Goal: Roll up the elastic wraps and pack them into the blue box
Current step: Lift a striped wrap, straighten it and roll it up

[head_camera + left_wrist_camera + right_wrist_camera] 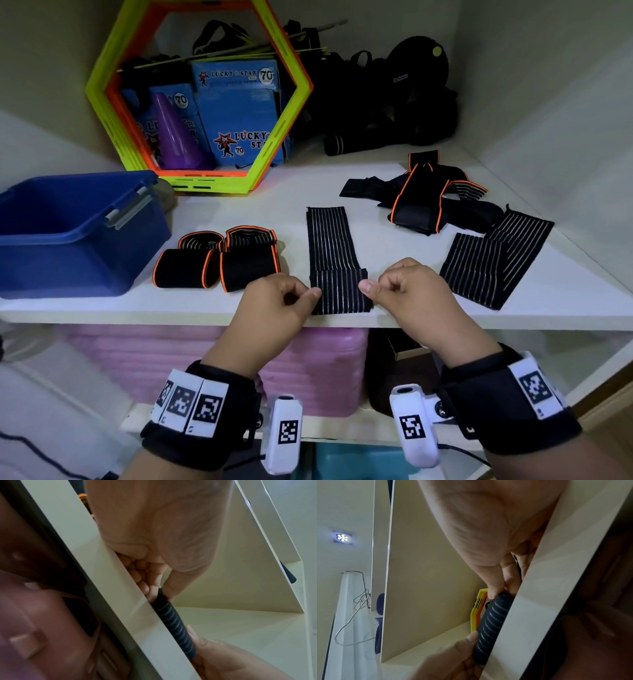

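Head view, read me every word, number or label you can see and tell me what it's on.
"LUCKY STAR" and "70": upper blue carton.
"LUCKY STAR" and "70": front blue carton.
"70": left blue carton, rest hidden by the purple cone.
Small white label on black gear: unreadable.

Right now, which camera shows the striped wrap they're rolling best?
The head view: the striped wrap lies lengthwise on the shelf, its near end folded over, pinched by the left hand and right hand. Both wrist views show only the folded edge, close up.
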Demonstrator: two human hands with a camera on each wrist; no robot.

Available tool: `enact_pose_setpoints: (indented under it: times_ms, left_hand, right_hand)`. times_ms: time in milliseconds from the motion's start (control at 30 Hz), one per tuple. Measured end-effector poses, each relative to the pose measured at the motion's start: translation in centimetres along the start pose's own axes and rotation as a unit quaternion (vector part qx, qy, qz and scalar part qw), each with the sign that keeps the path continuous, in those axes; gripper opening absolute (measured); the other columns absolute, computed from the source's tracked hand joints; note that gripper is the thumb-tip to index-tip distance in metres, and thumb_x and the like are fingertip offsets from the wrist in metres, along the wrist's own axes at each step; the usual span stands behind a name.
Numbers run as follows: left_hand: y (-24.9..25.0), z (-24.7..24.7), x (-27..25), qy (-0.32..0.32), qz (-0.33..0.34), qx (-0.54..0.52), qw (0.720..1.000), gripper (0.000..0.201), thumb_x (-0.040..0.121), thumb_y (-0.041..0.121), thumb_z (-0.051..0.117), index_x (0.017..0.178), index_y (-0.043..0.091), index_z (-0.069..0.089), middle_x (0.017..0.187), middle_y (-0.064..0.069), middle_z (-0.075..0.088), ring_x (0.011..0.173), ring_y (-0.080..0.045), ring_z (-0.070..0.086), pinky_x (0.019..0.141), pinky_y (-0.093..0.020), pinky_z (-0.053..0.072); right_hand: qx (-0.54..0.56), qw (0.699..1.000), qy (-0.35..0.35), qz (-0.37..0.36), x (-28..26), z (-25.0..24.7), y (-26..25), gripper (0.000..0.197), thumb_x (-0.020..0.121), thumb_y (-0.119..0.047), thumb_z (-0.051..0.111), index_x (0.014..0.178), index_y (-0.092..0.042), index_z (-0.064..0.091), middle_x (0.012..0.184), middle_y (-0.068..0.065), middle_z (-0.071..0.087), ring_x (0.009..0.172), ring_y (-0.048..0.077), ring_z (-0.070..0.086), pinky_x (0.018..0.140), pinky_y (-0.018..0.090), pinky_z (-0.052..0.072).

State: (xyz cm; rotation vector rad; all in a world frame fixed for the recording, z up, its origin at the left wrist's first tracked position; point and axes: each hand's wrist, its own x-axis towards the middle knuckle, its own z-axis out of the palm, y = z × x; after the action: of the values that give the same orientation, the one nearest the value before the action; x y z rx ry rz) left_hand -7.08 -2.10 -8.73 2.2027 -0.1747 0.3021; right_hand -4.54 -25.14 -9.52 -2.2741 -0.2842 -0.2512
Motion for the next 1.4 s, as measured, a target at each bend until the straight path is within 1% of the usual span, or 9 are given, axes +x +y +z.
enact_pose_setpoints:
  times_ms: [167,367,500,733,800,867,1067,1300,1400]
  left_hand:
    - [-0.1,0.0,-0.3,0.007,0.035,-0.033,0.999,0.033,0.087,0.016,0.075,0.113,0.031,0.059,0.074,0.003,0.067,0.065,-0.007,0.059,0.065,-0.018,0.048]
    - [-0.5,-0.3,-0.3,-0.009,0.071,0.03,0.997,0.034,0.084,0.034,0.08,0.117,0.028,0.074,0.087,0.01,0.057,0.079,-0.003,0.061,0.073,-0.013,0.045]
    - [-0.6,-0.4,-0.3,-0.044,0.057,0.032,0.997,0.058,0.067,0.027,0.093,0.12,0.027,0.072,0.09,0.009,0.055,0.081,0.001,0.059,0.074,-0.006,0.043]
    - [-0.4,-0.6,-0.1,-0.047,0.075,0.046,0.995,0.027,0.088,0.03,0.076,0.114,0.025,0.074,0.078,0.017,0.058,0.077,0.003,0.058,0.067,-0.007,0.039]
    - [-0.4,-0.7,0.0,-0.046,0.068,0.034,0.996,0.007,0.091,0.029,0.071,0.097,0.027,0.075,0.071,0.017,0.057,0.071,0.003,0.057,0.063,-0.009,0.038]
    - [-0.5,-0.6,0.0,-0.044,0.059,0.021,0.997,0.019,0.094,0.029,0.068,0.076,0.033,0.066,0.063,0.015,0.053,0.063,-0.001,0.052,0.058,-0.013,0.036]
    - [-0.6,0.0,0.1,-0.024,0.05,0.026,0.998,0.025,0.096,0.035,0.064,0.078,0.019,0.072,0.072,0.008,0.065,0.072,-0.006,0.06,0.061,-0.017,0.042]
    - [-0.7,0.5,-0.3,0.013,0.048,0.016,0.999,0.04,0.092,0.037,0.069,0.063,0.013,0.058,0.056,0.0,0.052,0.052,-0.008,0.046,0.052,-0.023,0.037]
    - [-0.7,0.6,-0.3,0.026,0.049,-0.005,0.998,0.023,0.089,0.031,0.074,0.075,0.018,0.061,0.059,-0.001,0.055,0.054,-0.007,0.049,0.055,-0.024,0.041]
  right_hand:
    - [-0.01,0.999,0.046,-0.022,-0.2,0.8,0.1,0.022,0.084,-0.057,0.063,0.098,-0.04,0.061,0.088,-0.014,0.063,0.088,0.007,0.059,0.084,0.042,0.051]
    - [-0.073,0.995,0.003,-0.068,-0.6,0.7,-0.1,0.052,0.088,-0.071,0.039,0.12,-0.041,0.067,0.097,-0.019,0.056,0.1,0.009,0.054,0.091,0.043,0.049]
    - [-0.064,0.994,-0.073,-0.054,-0.3,-0.5,0.0,0.064,0.07,-0.071,0.071,0.126,-0.041,0.064,0.11,-0.021,0.055,0.108,0.005,0.051,0.098,0.035,0.045]
    - [-0.005,0.997,-0.065,-0.051,-0.1,-1.0,0.0,0.03,0.082,-0.056,0.069,0.105,-0.037,0.074,0.099,-0.014,0.06,0.098,0.002,0.056,0.087,0.027,0.045]
    - [-0.008,0.997,-0.054,-0.046,-0.1,-0.8,0.2,0.02,0.085,-0.05,0.07,0.094,-0.033,0.074,0.095,-0.012,0.06,0.094,0.004,0.056,0.084,0.029,0.045]
    - [-0.012,0.998,-0.051,-0.046,-0.1,-0.7,0.3,0.011,0.087,-0.043,0.071,0.086,-0.032,0.072,0.093,-0.012,0.059,0.092,0.002,0.056,0.082,0.029,0.043]
    - [0.007,0.999,-0.034,-0.029,0.0,-0.3,0.5,0.022,0.092,-0.044,0.064,0.076,-0.031,0.072,0.095,-0.014,0.061,0.089,0.002,0.06,0.082,0.028,0.048]
    - [0.041,0.999,-0.002,-0.016,-0.1,-0.2,0.3,0.037,0.089,-0.041,0.07,0.059,-0.02,0.069,0.09,-0.009,0.065,0.082,0.004,0.065,0.083,0.032,0.052]
    - [0.026,0.999,0.013,-0.025,-0.3,-0.2,0.1,0.032,0.087,-0.044,0.07,0.062,-0.024,0.064,0.087,-0.009,0.064,0.079,0.006,0.063,0.08,0.035,0.052]
